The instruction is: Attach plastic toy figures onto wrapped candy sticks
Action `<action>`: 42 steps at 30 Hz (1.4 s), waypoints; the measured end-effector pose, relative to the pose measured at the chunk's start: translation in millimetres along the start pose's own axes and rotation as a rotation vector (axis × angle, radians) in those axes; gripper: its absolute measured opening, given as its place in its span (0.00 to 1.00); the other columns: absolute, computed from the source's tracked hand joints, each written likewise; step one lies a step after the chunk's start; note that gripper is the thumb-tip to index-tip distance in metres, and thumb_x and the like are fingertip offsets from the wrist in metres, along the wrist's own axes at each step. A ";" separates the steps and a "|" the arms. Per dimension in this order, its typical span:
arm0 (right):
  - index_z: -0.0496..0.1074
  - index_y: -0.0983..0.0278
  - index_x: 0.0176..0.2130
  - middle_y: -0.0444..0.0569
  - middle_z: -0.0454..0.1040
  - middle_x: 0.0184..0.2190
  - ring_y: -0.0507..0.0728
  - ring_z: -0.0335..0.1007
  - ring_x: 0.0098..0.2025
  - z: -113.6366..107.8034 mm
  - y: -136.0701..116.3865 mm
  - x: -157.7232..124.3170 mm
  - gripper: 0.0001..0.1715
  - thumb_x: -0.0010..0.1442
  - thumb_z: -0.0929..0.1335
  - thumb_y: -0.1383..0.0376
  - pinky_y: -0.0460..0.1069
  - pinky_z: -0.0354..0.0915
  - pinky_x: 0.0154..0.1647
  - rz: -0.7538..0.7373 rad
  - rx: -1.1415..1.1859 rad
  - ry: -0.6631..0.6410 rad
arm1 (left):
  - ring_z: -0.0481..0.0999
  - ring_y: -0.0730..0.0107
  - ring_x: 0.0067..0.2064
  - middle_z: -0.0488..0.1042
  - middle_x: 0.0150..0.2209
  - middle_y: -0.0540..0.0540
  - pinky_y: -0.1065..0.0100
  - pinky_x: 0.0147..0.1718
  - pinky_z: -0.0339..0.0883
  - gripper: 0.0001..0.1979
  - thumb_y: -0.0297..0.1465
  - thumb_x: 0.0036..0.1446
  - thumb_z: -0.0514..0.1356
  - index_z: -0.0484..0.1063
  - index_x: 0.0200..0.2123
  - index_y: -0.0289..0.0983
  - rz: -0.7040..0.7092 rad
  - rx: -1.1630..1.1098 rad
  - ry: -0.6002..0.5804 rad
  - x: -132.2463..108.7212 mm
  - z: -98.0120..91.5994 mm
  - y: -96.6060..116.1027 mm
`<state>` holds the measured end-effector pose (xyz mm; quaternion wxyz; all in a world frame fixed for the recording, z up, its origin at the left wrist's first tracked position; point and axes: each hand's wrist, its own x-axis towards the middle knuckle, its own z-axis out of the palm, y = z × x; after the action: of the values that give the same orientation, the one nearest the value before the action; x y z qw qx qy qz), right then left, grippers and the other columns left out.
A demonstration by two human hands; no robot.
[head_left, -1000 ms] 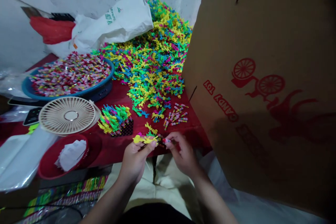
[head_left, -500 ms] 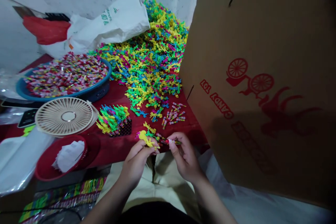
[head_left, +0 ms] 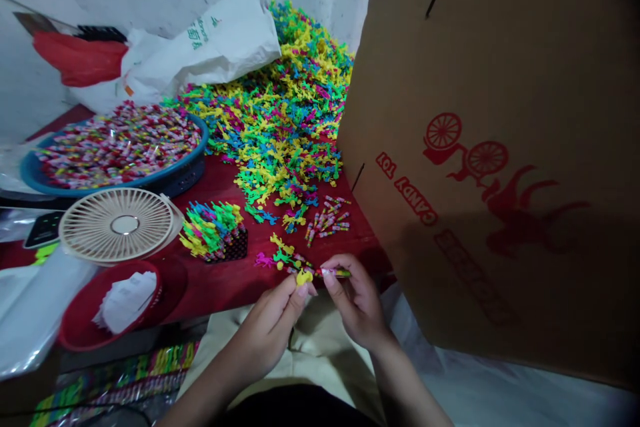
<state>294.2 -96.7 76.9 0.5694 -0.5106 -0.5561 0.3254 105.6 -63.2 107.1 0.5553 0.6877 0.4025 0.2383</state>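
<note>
My left hand pinches a small yellow plastic toy figure between thumb and fingers, and most of the figure is hidden by them. My right hand holds a thin wrapped candy stick by its end, and the stick points towards the yellow figure. The two hands almost touch. Just beyond them, a few loose toy figures lie on the red table, including a magenta one. Several wrapped candy sticks lie a little farther off.
A large heap of multicoloured plastic figures fills the back of the table. A blue basin of wrapped candies, a cream fan, a black holder with figures and a red bowl of white paper stand left. A printed cardboard box rises right.
My hands have come closer together, and the yellow figure now sits nearer the candy stick, more covered by my left fingers. The whole view has drifted slightly.
</note>
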 end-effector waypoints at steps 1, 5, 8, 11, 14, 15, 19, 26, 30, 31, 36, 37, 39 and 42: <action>0.74 0.57 0.48 0.47 0.75 0.43 0.57 0.74 0.46 -1.1 -1.0 -0.1 0.06 0.74 0.67 0.60 0.51 0.70 0.50 0.003 0.005 -0.008 | 0.75 0.64 0.42 0.77 0.39 0.47 0.65 0.46 0.68 0.19 0.46 0.74 0.49 0.74 0.45 0.40 0.002 0.035 -0.001 -1.3 -1.1 1.1; 0.74 0.57 0.47 0.47 0.75 0.41 0.57 0.74 0.44 -4.2 -5.9 -0.7 0.07 0.74 0.68 0.59 0.50 0.70 0.47 0.009 0.038 -0.019 | 0.77 0.62 0.44 0.80 0.41 0.47 0.65 0.46 0.69 0.19 0.45 0.74 0.49 0.74 0.43 0.41 0.047 0.150 0.006 -3.8 -2.9 5.0; 0.74 0.57 0.48 0.46 0.75 0.41 0.56 0.73 0.43 -4.9 -9.3 -1.2 0.06 0.74 0.68 0.59 0.49 0.69 0.44 0.007 0.069 -0.029 | 0.77 0.63 0.40 0.80 0.38 0.47 0.66 0.42 0.69 0.20 0.45 0.74 0.48 0.74 0.40 0.41 0.077 0.192 -0.004 -3.9 -2.9 6.8; 0.73 0.57 0.47 0.46 0.74 0.41 0.56 0.72 0.43 -5.6 -12.4 -0.7 0.06 0.74 0.68 0.60 0.49 0.68 0.44 -0.005 0.085 -0.054 | 0.77 0.64 0.39 0.80 0.37 0.48 0.67 0.40 0.68 0.18 0.43 0.74 0.50 0.74 0.38 0.41 0.078 0.204 -0.004 -3.6 -3.5 8.0; 0.73 0.57 0.46 0.46 0.72 0.40 0.57 0.71 0.43 -8.0 -14.8 1.3 0.05 0.74 0.67 0.60 0.51 0.68 0.45 -0.041 0.079 -0.085 | 0.77 0.64 0.39 0.80 0.35 0.48 0.68 0.41 0.67 0.17 0.42 0.74 0.51 0.75 0.38 0.41 0.078 0.188 -0.022 -3.6 -5.7 9.1; 0.73 0.57 0.46 0.47 0.72 0.40 0.57 0.71 0.43 -9.4 -15.4 2.1 0.05 0.74 0.67 0.60 0.51 0.67 0.45 -0.053 0.071 -0.101 | 0.77 0.64 0.38 0.80 0.35 0.48 0.68 0.41 0.66 0.17 0.42 0.73 0.52 0.75 0.37 0.42 0.078 0.182 -0.033 -3.7 -7.0 9.3; 0.72 0.57 0.46 0.47 0.71 0.40 0.58 0.71 0.44 -17.9 -16.3 4.6 0.04 0.74 0.66 0.62 0.53 0.67 0.46 -0.087 0.022 -0.220 | 0.76 0.63 0.38 0.81 0.34 0.48 0.69 0.40 0.66 0.15 0.41 0.71 0.56 0.79 0.36 0.42 0.072 0.161 -0.081 -5.3 -14.9 8.9; 0.70 0.57 0.47 0.48 0.71 0.43 0.58 0.72 0.48 -30.1 -15.0 6.1 0.03 0.75 0.65 0.62 0.54 0.69 0.51 -0.090 -0.005 -0.401 | 0.80 0.62 0.39 0.85 0.39 0.48 0.70 0.42 0.68 0.14 0.37 0.71 0.57 0.84 0.44 0.45 0.165 0.201 -0.152 -8.4 -25.5 4.0; 0.70 0.57 0.48 0.49 0.72 0.43 0.58 0.73 0.50 -32.0 -16.1 3.6 0.04 0.75 0.65 0.61 0.55 0.71 0.52 -0.060 -0.032 -0.460 | 0.81 0.62 0.41 0.85 0.41 0.46 0.69 0.43 0.69 0.16 0.39 0.72 0.55 0.84 0.45 0.44 0.165 0.262 -0.182 -9.5 -23.5 -0.4; 0.70 0.57 0.47 0.49 0.72 0.43 0.58 0.73 0.50 -31.9 -16.7 2.7 0.04 0.75 0.65 0.61 0.55 0.71 0.52 -0.054 -0.040 -0.461 | 0.81 0.61 0.41 0.85 0.41 0.46 0.69 0.44 0.69 0.17 0.39 0.72 0.54 0.84 0.45 0.44 0.162 0.266 -0.190 -9.5 -22.7 -1.6; 0.73 0.58 0.47 0.48 0.75 0.42 0.58 0.75 0.47 -29.6 -8.2 7.2 0.05 0.74 0.67 0.60 0.53 0.71 0.50 -0.040 -0.106 -0.427 | 0.81 0.61 0.41 0.83 0.38 0.46 0.67 0.44 0.71 0.18 0.41 0.73 0.53 0.81 0.42 0.44 0.101 0.256 -0.204 -0.5 -25.2 -7.7; 0.74 0.58 0.46 0.47 0.76 0.42 0.57 0.76 0.46 -28.7 -1.6 11.3 0.06 0.73 0.68 0.59 0.53 0.71 0.49 -0.025 -0.111 -0.416 | 0.81 0.60 0.42 0.82 0.39 0.46 0.66 0.45 0.71 0.17 0.42 0.72 0.53 0.80 0.45 0.44 0.080 0.268 -0.182 4.0 -27.9 -9.6; 0.75 0.59 0.45 0.47 0.79 0.41 0.57 0.77 0.45 -25.5 17.8 21.9 0.08 0.72 0.69 0.57 0.52 0.71 0.48 0.029 -0.102 -0.304 | 0.81 0.57 0.46 0.81 0.44 0.42 0.61 0.51 0.72 0.19 0.45 0.72 0.53 0.76 0.55 0.42 0.049 0.331 -0.049 15.7 -35.0 -15.7; 0.77 0.59 0.46 0.48 0.81 0.43 0.59 0.78 0.48 -14.0 56.3 36.5 0.10 0.72 0.68 0.57 0.54 0.71 0.52 0.094 -0.098 0.001 | 0.78 0.49 0.55 0.77 0.54 0.33 0.48 0.60 0.68 0.31 0.49 0.71 0.51 0.64 0.67 0.35 0.044 0.454 0.229 39.6 -46.2 -31.2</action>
<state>325.0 -50.5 36.7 0.5280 -0.5636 -0.5465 0.3239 83.0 -2.5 85.0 0.3321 0.7717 0.4911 0.2301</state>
